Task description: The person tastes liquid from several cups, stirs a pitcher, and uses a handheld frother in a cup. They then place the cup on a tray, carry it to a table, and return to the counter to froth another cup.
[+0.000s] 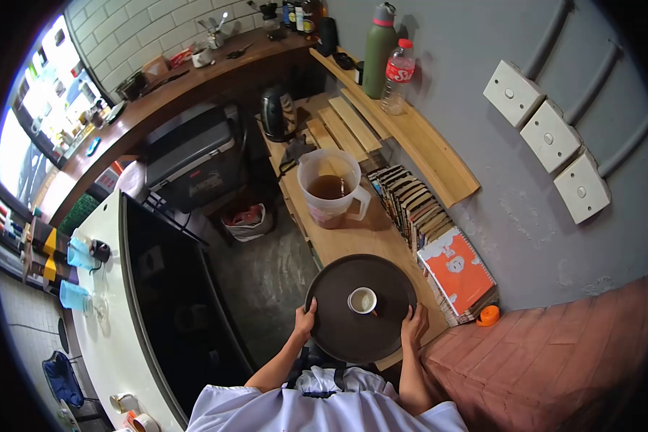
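A round dark tray (338,327) lies on the near end of a wooden counter (360,234). A small white cup (362,300) with pale liquid stands near the tray's middle. My left hand (306,319) grips the tray's left rim. My right hand (413,325) grips its right rim. Beyond the tray stands a clear plastic pitcher (329,189) holding brown liquid.
A row of upright books (407,201) and an orange notebook (457,268) line the wall side. A black kettle (277,114) sits further back. A green flask (379,50) and a water bottle (398,77) stand on the shelf. A black-topped chest unit (173,288) is on the left.
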Motion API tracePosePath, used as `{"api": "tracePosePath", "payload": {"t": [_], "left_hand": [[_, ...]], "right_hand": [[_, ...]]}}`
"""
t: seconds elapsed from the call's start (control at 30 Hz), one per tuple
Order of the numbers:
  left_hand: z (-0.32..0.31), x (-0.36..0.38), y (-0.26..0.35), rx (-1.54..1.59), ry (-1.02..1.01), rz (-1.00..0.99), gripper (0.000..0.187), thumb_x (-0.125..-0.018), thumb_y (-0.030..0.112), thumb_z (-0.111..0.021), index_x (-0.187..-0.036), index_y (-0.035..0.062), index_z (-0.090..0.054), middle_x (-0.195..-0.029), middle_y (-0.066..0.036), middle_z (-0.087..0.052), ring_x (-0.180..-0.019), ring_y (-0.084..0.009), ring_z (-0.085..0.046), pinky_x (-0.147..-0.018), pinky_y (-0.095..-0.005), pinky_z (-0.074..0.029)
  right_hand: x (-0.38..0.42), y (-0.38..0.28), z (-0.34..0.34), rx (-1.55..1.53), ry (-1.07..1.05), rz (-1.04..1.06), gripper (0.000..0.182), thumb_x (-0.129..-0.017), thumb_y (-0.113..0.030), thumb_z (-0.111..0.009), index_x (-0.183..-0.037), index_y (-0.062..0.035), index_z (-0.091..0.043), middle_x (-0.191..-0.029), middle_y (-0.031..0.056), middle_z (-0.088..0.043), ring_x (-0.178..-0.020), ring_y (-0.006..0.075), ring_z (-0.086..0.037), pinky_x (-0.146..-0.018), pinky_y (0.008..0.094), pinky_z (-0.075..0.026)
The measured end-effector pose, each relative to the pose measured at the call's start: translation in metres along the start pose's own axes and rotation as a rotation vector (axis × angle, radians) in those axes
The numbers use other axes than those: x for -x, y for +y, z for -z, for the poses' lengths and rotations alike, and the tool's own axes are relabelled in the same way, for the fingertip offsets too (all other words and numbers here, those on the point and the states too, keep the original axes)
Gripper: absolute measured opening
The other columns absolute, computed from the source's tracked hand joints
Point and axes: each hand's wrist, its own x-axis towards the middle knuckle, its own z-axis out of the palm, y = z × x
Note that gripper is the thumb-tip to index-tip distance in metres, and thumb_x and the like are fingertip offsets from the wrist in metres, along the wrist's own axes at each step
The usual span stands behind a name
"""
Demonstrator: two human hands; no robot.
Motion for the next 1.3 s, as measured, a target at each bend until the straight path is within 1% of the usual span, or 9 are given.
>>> {"api": "tracePosePath", "payload": {"t": [0.47,0.53,0.67,0.83,0.93,1.03,1.1,1.23,1.3], "left_hand": [[-0.055,-0.03,0.023,-0.119,-0.004,-0.114,0.042,-0.096,0.038,-0.062,-0.108,-0.0026,-0.061,-0.089,-0.007,-0.064,-0.081,-0.0141,-0.058,-0.073,-0.0313,-0.049],[-0.057,-0.028,0.025,-0.121,0.005,-0.128,0.042,-0.096,0.038,-0.063,-0.107,-0.0025,-0.061,-0.088,-0.007,-0.064,-0.08,-0.0138,-0.057,-0.072,-0.0312,-0.049],[-0.058,-0.031,0.024,-0.137,0.038,-0.099,0.043,-0.095,0.039,-0.064,-0.105,-0.0027,-0.061,-0.088,-0.008,-0.064,-0.08,-0.0145,-0.058,-0.071,-0.0323,-0.05],[-0.054,-0.036,0.017,-0.148,0.066,-0.043,0.058,-0.09,0.047,-0.067,-0.115,-0.0042,-0.054,-0.098,-0.016,-0.064,-0.087,-0.0212,-0.063,-0.076,-0.0353,-0.052],[-0.045,-0.032,0.024,-0.133,-0.031,0.037,0.067,-0.087,0.038,-0.073,-0.13,-0.0003,-0.038,-0.103,-0.018,-0.061,-0.092,-0.0238,-0.062,-0.08,-0.0368,-0.053],[-0.034,-0.009,0.035,-0.143,-0.058,0.004,0.074,-0.084,0.029,-0.077,-0.135,0.0034,-0.03,-0.111,-0.019,-0.055,-0.099,-0.0237,-0.06,-0.083,-0.0363,-0.053],[-0.02,0.006,0.036,-0.131,-0.029,-0.015,0.078,-0.082,0.024,-0.079,-0.137,0.0051,-0.026,-0.116,-0.019,-0.052,-0.103,-0.0234,-0.058,-0.085,-0.0357,-0.053],[0.014,0.046,0.039,-0.125,0.073,-0.081,0.081,-0.081,0.019,-0.08,-0.139,0.0064,-0.024,-0.126,-0.02,-0.044,-0.105,-0.022,-0.057,-0.089,-0.0353,-0.051],[0.033,0.067,0.049,-0.073,0.074,-0.081,0.075,-0.082,0.017,-0.078,-0.138,0.0055,-0.03,-0.125,-0.018,-0.046,-0.103,-0.0194,-0.058,-0.089,-0.0333,-0.051]], "right_hand": [[-0.046,-0.007,0.014,0.205,0.083,-0.057,0.022,-0.079,0.002,-0.065,-0.101,0.0004,-0.062,-0.1,0.0196,-0.057,-0.089,0.0349,-0.059,-0.074,0.0414,-0.049],[-0.046,-0.011,0.017,-0.388,-0.428,-0.185,0.025,-0.078,0.005,-0.061,-0.102,-0.0007,-0.062,-0.096,0.0141,-0.06,-0.079,0.0251,-0.063,-0.068,0.0346,-0.051],[-0.04,-0.018,0.002,-0.796,-0.828,-0.223,0.02,-0.084,0.002,-0.061,-0.104,0.0016,-0.061,-0.088,0.0041,-0.06,-0.073,0.0099,-0.061,-0.066,0.0254,-0.052],[-0.038,-0.034,-0.002,-0.777,-0.925,-0.265,0.009,-0.09,0.0,-0.061,-0.098,0.0018,-0.06,-0.086,0.0017,-0.059,-0.07,0.0079,-0.06,-0.062,0.0223,-0.052],[-0.035,-0.041,-0.003,-0.862,-0.9,-0.363,0.006,-0.091,-0.005,-0.061,-0.091,0.0006,-0.058,-0.078,0.0008,-0.058,-0.069,0.0082,-0.06,-0.059,0.024,-0.05],[-0.033,-0.049,-0.01,-0.671,-0.872,-0.222,0.017,-0.095,-0.012,-0.057,-0.084,0.0013,-0.055,-0.068,0.0044,-0.053,-0.07,0.0109,-0.06,-0.058,0.0314,-0.049],[-0.038,-0.072,-0.001,-0.524,-0.816,-0.171,0.027,-0.094,-0.02,-0.053,-0.088,0.0065,-0.057,-0.082,0.0254,-0.063,-0.081,0.0417,-0.065,-0.072,0.0468,-0.047],[-0.052,-0.128,0.016,-0.528,-0.829,0.034,0.027,-0.095,-0.019,-0.052,-0.084,0.006,-0.055,-0.073,0.0246,-0.058,-0.076,0.0393,-0.063,-0.069,0.0453,-0.046],[-0.056,-0.161,0.013,-0.629,-0.93,0.209,0.026,-0.094,-0.019,-0.053,-0.085,0.0062,-0.057,-0.08,0.0285,-0.06,-0.083,0.0457,-0.061,-0.07,0.0459,-0.046]]}}
